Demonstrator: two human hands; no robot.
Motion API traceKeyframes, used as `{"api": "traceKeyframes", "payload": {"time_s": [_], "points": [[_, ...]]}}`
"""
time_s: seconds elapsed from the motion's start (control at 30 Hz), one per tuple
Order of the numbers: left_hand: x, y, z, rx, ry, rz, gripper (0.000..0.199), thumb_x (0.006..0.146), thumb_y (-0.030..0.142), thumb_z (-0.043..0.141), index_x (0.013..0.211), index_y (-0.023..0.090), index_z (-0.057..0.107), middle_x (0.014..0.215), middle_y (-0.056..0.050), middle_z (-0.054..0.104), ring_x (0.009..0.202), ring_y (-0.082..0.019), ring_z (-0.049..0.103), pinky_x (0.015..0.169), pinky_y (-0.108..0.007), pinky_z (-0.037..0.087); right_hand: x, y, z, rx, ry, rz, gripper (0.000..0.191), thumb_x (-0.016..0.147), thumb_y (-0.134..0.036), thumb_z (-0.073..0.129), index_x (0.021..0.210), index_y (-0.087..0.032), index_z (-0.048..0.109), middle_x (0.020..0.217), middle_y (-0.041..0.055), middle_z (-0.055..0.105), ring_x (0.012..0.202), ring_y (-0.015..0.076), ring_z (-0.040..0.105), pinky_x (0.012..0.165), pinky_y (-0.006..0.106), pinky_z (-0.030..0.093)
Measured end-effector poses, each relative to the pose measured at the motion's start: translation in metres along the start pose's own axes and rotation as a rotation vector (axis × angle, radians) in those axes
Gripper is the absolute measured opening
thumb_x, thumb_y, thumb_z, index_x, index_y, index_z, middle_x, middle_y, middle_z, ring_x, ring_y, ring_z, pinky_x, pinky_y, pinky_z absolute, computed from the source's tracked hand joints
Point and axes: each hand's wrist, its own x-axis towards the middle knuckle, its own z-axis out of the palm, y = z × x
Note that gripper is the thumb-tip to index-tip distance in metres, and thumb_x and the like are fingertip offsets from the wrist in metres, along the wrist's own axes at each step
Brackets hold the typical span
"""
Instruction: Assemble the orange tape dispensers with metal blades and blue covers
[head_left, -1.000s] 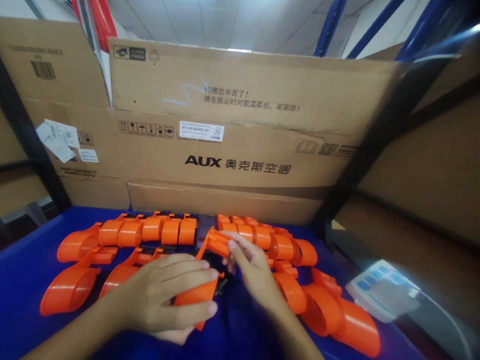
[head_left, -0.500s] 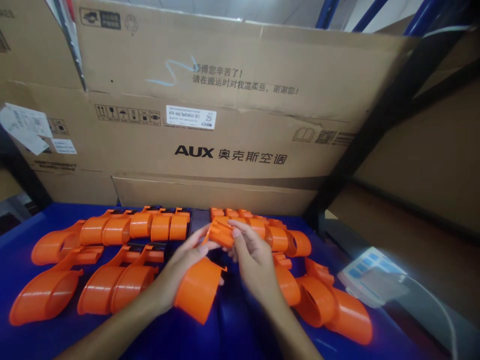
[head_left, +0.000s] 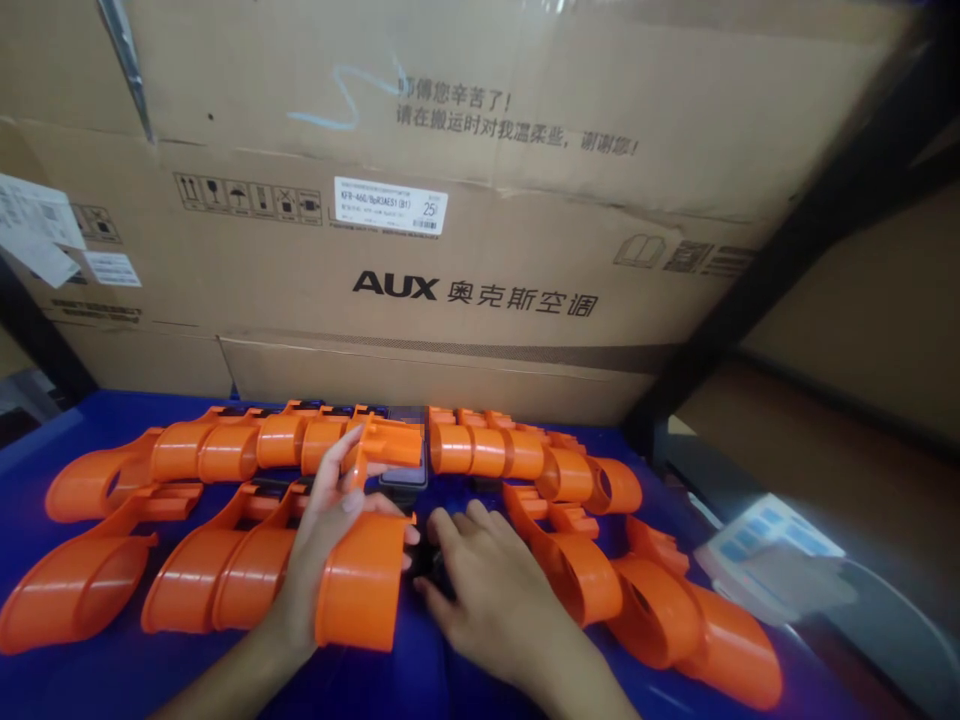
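My left hand is closed on an orange plastic part, a wide curved band with a ribbed clip block at its upper end. The block points up and right above my fingers, and the band hangs below. Lower down and to the right, my right hand has its fingers curled down at a small black piece on the blue surface. Its fingertips are partly hidden, and the black piece's shape cannot be made out.
Similar orange parts stand in rows at left and right, several with black pieces at their tops. A dark flat device lies between the rows. A large cardboard box rises behind. A pale plastic-wrapped item sits at right.
My right hand has let go of the orange part and dropped to the black piece. My left hand has moved left with the orange part and turned it more upright. The view has shifted slightly.
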Motion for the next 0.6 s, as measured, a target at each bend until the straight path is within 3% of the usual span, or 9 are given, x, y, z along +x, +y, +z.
{"api": "traceKeyframes", "payload": {"time_s": [0.2,0.6], "points": [[-0.0019,-0.0045,-0.0038,0.018,-0.069,-0.018,0.097,0.083,0.047,0.081,0.158,0.034,0.021,0.087,-0.003,0.074,0.077,-0.028,0.079,0.062,-0.034,0.065,0.0043,-0.0004,0.0032,-0.049,-0.017,0.041,0.023,0.087,-0.028,0.066,0.109,-0.020,0.063,0.107,0.0126,0.071,0.103,0.0328,0.058,0.086,0.043,0.038],[-0.0027,-0.0097,-0.0066,0.034,-0.100,0.020,0.088,0.088,0.046,0.075,0.157,0.034,0.022,0.081,-0.004,0.075,0.073,-0.027,0.078,0.060,-0.031,0.060,0.0038,-0.0046,0.0040,-0.024,-0.022,0.106,0.021,0.087,-0.026,0.063,0.108,-0.020,0.061,0.111,0.0142,0.071,0.103,0.0327,0.056,0.085,0.041,0.035]]}}
